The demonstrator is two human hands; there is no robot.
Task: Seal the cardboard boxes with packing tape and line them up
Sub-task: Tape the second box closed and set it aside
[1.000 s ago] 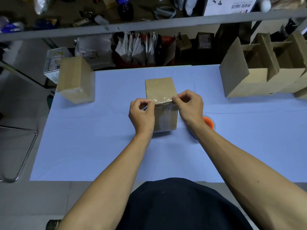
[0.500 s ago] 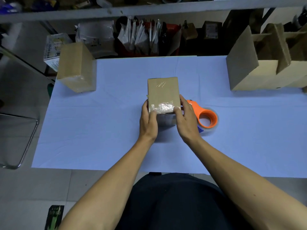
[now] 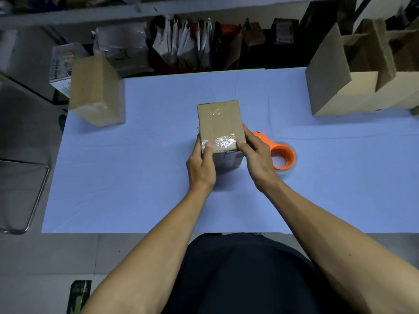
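Where they pinched tape before, both hands (image 3: 231, 159) now clasp the box (image 3: 221, 130) (thumbs on top)

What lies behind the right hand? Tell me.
Behind the right hand an orange tape dispenser lies on the table. Its ring and part of the handle show; the rest of the handle is covered by the hand, which holds the box.

Tabletop (image 3: 140, 177): covered in a pale blue sheet.
Floor (image 3: 56, 252): grey tiles, near side and left.
Metal frame (image 3: 34, 196): chrome tube, far left.
Shelf (image 3: 68, 18): grey rail beyond the tabletop, cluttered bags (image 3: 181, 46) beneath.
Light: dim, cool.
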